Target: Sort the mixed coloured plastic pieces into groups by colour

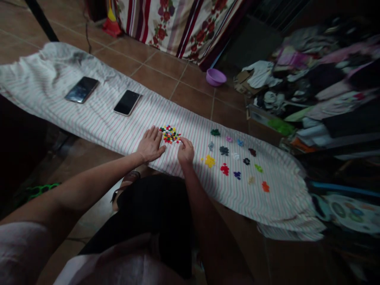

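A heap of small mixed-colour pieces (170,134) lies on the striped cloth (190,118) between my hands. My left hand (150,145) rests flat with its fingers stretched out, at the left edge of the heap. At the heap's right edge is my right hand (186,151), its fingers curled in and its fingertips together; whether a piece is pinched there is too small to make out. Further right lie single-colour piles, among them a yellow pile (210,161), a red pile (225,169), a dark green pile (215,132) and an orange pile (265,187).
Two phones lie on the cloth to the left, a larger dark one (82,90) and a smaller one (127,103). A purple basin (216,77) stands on the tiled floor beyond. Clothes (261,74) are heaped at the right. A floral curtain (178,23) hangs behind.
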### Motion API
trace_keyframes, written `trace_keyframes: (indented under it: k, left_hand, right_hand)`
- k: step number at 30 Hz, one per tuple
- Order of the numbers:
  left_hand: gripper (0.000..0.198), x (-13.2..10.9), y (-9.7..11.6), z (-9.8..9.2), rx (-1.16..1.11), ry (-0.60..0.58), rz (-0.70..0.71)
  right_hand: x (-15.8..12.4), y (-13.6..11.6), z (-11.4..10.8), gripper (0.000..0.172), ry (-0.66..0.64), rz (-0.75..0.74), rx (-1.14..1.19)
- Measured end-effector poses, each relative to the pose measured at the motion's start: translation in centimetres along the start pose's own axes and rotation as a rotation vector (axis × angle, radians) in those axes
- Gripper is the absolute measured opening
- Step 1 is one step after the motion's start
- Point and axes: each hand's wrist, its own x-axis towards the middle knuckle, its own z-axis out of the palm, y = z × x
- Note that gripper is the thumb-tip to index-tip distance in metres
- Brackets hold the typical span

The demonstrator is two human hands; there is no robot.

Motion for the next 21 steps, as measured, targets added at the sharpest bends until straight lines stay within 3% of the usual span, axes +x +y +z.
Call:
trace_keyframes:
  k: [7, 14, 21]
  left_hand:
    - [0.059, 0.0, 0.9, 1.2, 0.082, -0.069, -0.007]
    - [0.050, 0.8, -0.1, 1.8, 0.032, 0.032, 0.079]
    - [0.046, 1.0, -1.3, 1.4, 0.064, 0.089, 0.071]
  right_hand:
    - [-1.3, -0.6, 0.1, 0.051, -0.089, -0.227, -0.194]
    - [-1.8, -0.4, 0.3, 0.048, 0.016, -0.281, -0.234]
    - [-2.2, -0.8, 0.0, 0.050, -0.063, -0.337, -0.292]
